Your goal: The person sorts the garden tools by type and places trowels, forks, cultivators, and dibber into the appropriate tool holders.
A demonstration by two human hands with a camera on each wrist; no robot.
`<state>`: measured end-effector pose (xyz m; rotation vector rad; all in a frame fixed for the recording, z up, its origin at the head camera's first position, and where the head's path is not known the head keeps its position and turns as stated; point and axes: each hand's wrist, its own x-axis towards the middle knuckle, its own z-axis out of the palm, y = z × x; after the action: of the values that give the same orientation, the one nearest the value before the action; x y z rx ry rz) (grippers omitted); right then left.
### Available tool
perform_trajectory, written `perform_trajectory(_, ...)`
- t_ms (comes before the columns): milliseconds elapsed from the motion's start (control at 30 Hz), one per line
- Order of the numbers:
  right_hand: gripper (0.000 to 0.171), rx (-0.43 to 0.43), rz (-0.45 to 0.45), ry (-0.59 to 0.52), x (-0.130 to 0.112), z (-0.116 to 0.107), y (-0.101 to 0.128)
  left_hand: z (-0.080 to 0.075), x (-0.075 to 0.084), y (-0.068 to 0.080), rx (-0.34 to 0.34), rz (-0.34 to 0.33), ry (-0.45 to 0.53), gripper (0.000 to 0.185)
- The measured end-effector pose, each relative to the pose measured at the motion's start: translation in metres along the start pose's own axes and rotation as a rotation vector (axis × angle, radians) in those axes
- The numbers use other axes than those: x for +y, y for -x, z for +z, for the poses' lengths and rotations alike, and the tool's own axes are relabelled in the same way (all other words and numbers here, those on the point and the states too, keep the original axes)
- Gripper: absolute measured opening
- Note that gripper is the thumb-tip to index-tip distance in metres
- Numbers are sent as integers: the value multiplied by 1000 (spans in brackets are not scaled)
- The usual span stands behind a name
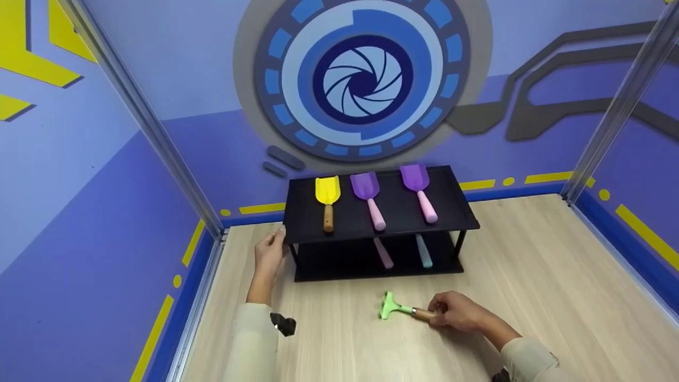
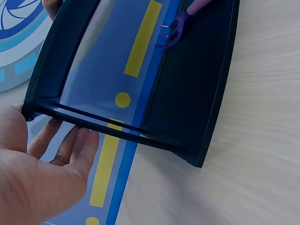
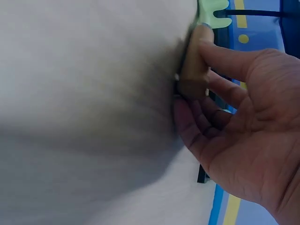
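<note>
My right hand [image 1: 460, 312] pinches the wooden handle of a small light-green hand rake [image 1: 390, 306], low over the wooden tabletop in front of a black two-tier shelf [image 1: 301, 215]. Thumb and fingers close around the handle's end in the right wrist view. At the shelf's left side, my left hand [image 1: 269, 253] grips the upper tier's edge, fingers below it. On the top tier lie a yellow shovel [image 1: 328, 190] with a wooden handle and two purple shovels [image 1: 366, 185] with pink handles. A pink handle [image 1: 384, 253] and a light-blue handle [image 1: 424, 252] show on the lower tier.
In the left wrist view, a purple fork head [image 2: 178, 29] lies on the lower tier. Behind the shelf stands a blue patterned wall [image 1: 212, 148]. Metal corner posts [image 1: 154, 132] bound the wooden tabletop [image 1: 530, 254] at left and right.
</note>
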<state>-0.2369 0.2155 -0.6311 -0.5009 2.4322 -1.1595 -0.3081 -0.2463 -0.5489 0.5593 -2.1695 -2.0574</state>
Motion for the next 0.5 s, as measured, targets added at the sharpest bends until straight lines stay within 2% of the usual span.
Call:
perform_trajectory(167,19,-75,36,-144,-7,1,-7,0,2,1,4,12,-16,45)
perform_trajectory(400,29,-161,86,-493,0,14,-19,-1,1,5,-25,3,8,46)
perform_trajectory(500,33,-183,84,-555,3,16,-23,-1,1,4,-25,15,6,46)
